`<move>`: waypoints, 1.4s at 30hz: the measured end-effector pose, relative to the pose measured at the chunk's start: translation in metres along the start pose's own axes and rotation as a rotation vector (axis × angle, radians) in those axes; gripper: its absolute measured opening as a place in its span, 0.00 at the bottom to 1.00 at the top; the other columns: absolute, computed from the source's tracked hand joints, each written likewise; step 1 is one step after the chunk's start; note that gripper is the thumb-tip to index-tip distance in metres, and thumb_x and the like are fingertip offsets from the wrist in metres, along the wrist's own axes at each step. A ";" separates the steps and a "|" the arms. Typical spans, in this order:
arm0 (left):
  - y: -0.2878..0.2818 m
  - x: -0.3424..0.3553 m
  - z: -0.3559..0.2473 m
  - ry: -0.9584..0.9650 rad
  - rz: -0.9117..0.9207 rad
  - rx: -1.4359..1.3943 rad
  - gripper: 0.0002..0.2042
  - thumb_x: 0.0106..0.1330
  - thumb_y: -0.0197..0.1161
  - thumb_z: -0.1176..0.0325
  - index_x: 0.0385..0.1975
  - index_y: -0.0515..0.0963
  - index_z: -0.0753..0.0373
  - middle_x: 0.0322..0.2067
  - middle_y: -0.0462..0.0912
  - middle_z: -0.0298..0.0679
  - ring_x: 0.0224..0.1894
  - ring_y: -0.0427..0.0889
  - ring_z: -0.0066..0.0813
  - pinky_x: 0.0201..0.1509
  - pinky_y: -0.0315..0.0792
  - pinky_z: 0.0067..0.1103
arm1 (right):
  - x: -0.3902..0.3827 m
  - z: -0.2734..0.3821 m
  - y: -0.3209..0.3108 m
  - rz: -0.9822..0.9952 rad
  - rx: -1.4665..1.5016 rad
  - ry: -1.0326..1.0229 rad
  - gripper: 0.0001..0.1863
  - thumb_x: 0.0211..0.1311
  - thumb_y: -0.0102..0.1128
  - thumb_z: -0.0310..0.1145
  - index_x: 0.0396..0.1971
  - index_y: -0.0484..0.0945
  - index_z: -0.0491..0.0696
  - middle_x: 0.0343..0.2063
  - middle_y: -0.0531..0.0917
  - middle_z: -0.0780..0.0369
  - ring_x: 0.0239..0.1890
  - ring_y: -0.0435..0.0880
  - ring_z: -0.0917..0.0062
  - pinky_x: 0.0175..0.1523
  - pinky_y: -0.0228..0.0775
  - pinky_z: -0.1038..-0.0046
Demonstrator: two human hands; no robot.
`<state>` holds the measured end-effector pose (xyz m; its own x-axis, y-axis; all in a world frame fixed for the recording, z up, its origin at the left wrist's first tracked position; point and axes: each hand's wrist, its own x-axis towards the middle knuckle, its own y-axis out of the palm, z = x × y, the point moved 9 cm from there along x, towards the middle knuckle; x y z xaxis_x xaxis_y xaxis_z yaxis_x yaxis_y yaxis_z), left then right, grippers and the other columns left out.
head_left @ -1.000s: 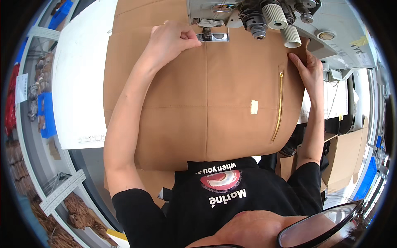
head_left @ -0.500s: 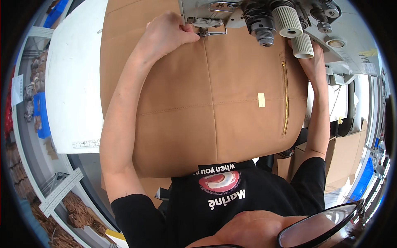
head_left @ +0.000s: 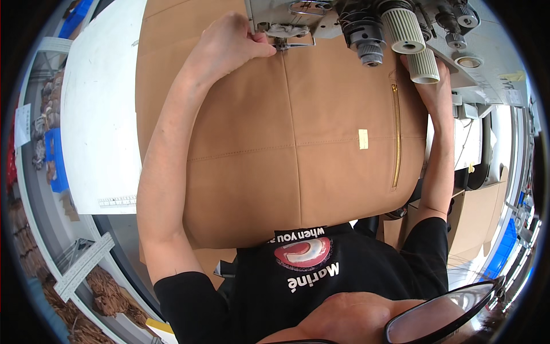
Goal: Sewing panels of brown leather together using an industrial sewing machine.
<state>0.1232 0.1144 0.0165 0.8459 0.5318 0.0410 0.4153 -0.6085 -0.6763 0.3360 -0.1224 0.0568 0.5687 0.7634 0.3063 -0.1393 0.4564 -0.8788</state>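
Note:
A large tan leather panel (head_left: 275, 143) lies across the white sewing table, with a stitched centre seam, a cross seam, a gold zipper (head_left: 395, 135) at its right and a small pale tag (head_left: 362, 139). My left hand (head_left: 229, 43) rests on the panel, fingers curled and pressing it just left of the presser foot (head_left: 289, 43) of the sewing machine (head_left: 366, 20). My right hand (head_left: 432, 77) grips the panel's right edge beside the zipper, partly hidden behind a ribbed pulley (head_left: 424, 64).
The white table top (head_left: 100, 114) stretches to the left, with a ruler strip at its near edge. Shelves with blue bins (head_left: 57, 160) and brown bundles stand far left. Cardboard boxes (head_left: 478, 215) sit on the right, below the machine.
The tan panel has fed away from me under the machine head. Both hands have travelled with it toward the needle, and the view has shifted closer to the machine.

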 end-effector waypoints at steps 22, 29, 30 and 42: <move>0.003 0.007 -0.002 0.071 0.046 -0.029 0.14 0.46 0.65 0.67 0.12 0.64 0.64 0.12 0.57 0.34 0.17 0.57 0.24 0.23 0.58 0.24 | 0.002 0.003 0.000 0.000 -0.059 -0.007 0.17 0.55 0.62 0.39 0.33 0.78 0.38 0.21 0.79 0.46 0.30 0.79 0.49 0.36 0.71 0.58; 0.003 0.013 0.006 0.043 0.041 -0.043 0.15 0.46 0.65 0.67 0.11 0.65 0.65 0.12 0.56 0.33 0.17 0.57 0.24 0.23 0.58 0.24 | 0.005 0.003 0.001 -0.015 -0.078 -0.023 0.16 0.56 0.61 0.39 0.32 0.77 0.38 0.24 0.80 0.46 0.32 0.79 0.49 0.37 0.71 0.58; 0.003 0.013 0.006 0.045 0.044 -0.025 0.14 0.46 0.65 0.67 0.11 0.66 0.65 0.12 0.57 0.33 0.17 0.58 0.24 0.23 0.58 0.24 | 0.005 0.001 0.002 -0.006 -0.078 -0.010 0.16 0.56 0.61 0.39 0.32 0.77 0.39 0.24 0.80 0.46 0.32 0.79 0.49 0.38 0.70 0.58; 0.001 0.012 0.002 0.067 0.027 -0.080 0.12 0.47 0.68 0.67 0.16 0.73 0.68 0.13 0.65 0.33 0.18 0.65 0.22 0.26 0.63 0.22 | 0.005 -0.002 0.005 -0.036 -0.089 -0.039 0.16 0.56 0.61 0.40 0.34 0.78 0.40 0.24 0.81 0.48 0.32 0.80 0.51 0.37 0.71 0.59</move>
<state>0.1333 0.1215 0.0154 0.8765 0.4756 0.0741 0.4149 -0.6684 -0.6174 0.3398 -0.1177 0.0532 0.5395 0.7653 0.3511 -0.0458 0.4430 -0.8954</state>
